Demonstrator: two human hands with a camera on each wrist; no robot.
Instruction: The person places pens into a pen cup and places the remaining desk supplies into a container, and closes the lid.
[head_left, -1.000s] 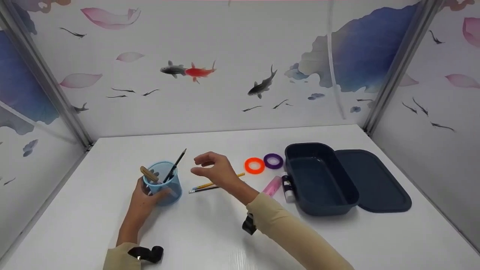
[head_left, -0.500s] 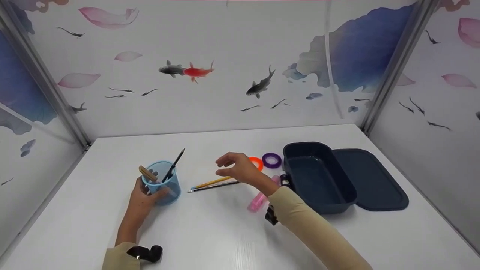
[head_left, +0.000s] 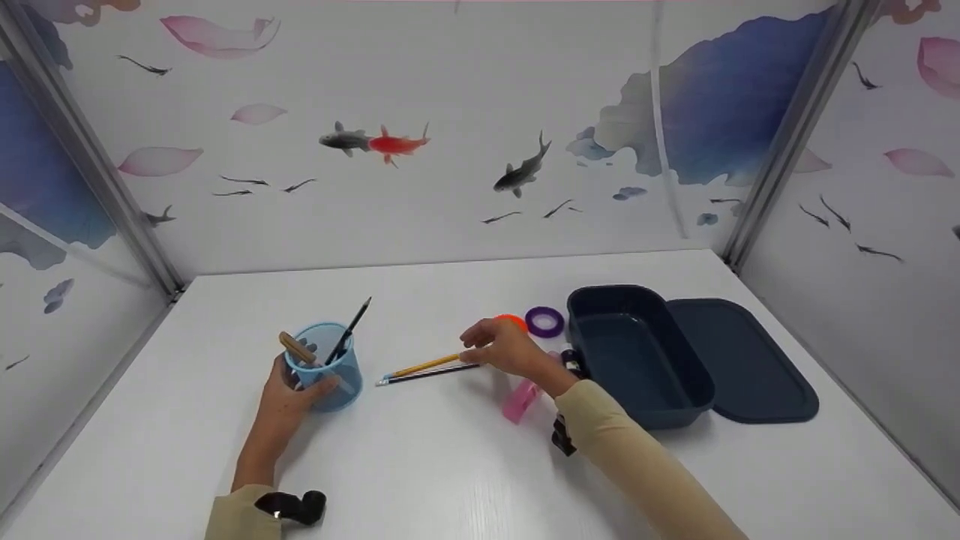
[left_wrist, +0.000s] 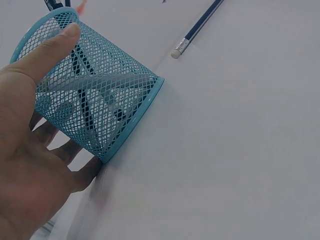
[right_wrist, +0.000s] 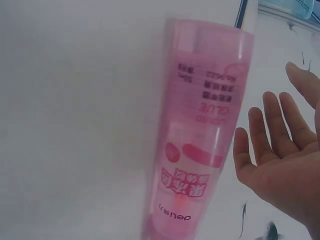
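My left hand grips the light blue mesh pen cup, fingers around one side and thumb on the other, as the left wrist view confirms. A dark pencil and a tan, wooden-looking piece stick out of its top. My right hand hovers at the right end of a yellow pencil and a dark pencil lying side by side on the table. In the right wrist view its thumb and fingers are apart, holding nothing. The pink liquid glue bottle lies beneath that wrist.
An orange ring, partly hidden by the right hand, lies beside a purple ring. A black-and-white bottle lies against a dark blue box, whose flat lid lies to its right. Printed walls enclose the white table.
My right hand has moved right from near the cup, then lowered toward the right ends of the two pencils. My left hand and the cup have stayed in place.
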